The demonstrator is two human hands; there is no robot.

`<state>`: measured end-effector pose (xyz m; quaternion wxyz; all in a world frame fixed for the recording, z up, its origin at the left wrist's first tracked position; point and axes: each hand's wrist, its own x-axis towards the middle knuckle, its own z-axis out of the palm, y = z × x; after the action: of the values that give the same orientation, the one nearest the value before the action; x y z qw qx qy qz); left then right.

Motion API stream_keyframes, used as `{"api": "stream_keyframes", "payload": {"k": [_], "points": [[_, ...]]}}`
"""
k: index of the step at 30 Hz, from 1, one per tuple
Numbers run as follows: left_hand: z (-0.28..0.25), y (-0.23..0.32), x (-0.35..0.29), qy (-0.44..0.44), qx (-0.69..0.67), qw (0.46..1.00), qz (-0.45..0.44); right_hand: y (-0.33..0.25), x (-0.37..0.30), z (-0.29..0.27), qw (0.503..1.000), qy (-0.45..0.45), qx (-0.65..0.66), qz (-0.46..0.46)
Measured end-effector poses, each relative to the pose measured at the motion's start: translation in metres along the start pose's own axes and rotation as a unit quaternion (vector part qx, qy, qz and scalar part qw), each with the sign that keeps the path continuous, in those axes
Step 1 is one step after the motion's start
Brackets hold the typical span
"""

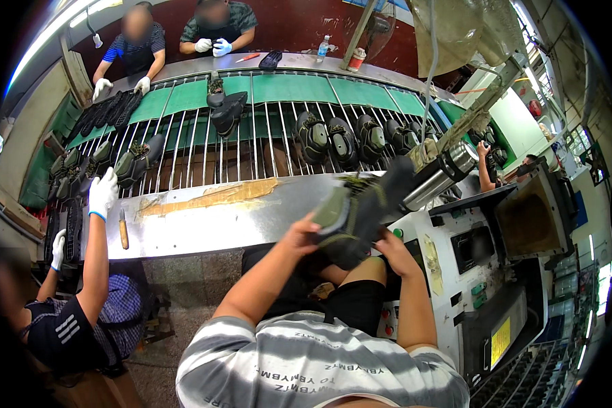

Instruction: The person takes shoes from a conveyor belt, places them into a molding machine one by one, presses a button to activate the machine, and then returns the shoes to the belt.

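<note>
A pair of dark grey and olive-green shoes (pixel 350 221) with yellow-green trim is held up in front of me, over the near edge of the metal bench and above my lap. My left hand (pixel 302 235) grips the shoes at their left side, fingers closed round the edge. On the other side my right hand (pixel 396 250) is closed on the lower right part of the same shoes, its fingertips partly hidden. The upper end of the darker shoe is smeared by motion.
Beyond the metal bench (pixel 211 228) runs a roller rack (pixel 272 136) bearing several similar shoes (pixel 343 141). A wooden-handled knife (pixel 123 230) lies on the bench. At right stand a steel flask (pixel 449 170) and a machine (pixel 455 272). A gloved co-worker (pixel 68 326) reaches in from the left; two people stand opposite.
</note>
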<state>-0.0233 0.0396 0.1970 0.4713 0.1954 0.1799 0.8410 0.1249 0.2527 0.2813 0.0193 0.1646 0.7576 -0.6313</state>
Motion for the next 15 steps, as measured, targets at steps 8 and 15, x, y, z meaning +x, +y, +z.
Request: {"api": "stream_keyframes", "payload": {"k": [8, 15], "points": [[-0.071, 0.066, -0.043, 0.21, 0.118, 0.967, 0.077, 0.047, 0.093, 0.032, 0.98, -0.088, 0.145, -0.102], [-0.084, 0.024, 0.016, 0.339, 0.635, 0.688, 0.089, 0.135, 0.144, 0.138, 0.989, -0.009, -0.013, -0.15]]}}
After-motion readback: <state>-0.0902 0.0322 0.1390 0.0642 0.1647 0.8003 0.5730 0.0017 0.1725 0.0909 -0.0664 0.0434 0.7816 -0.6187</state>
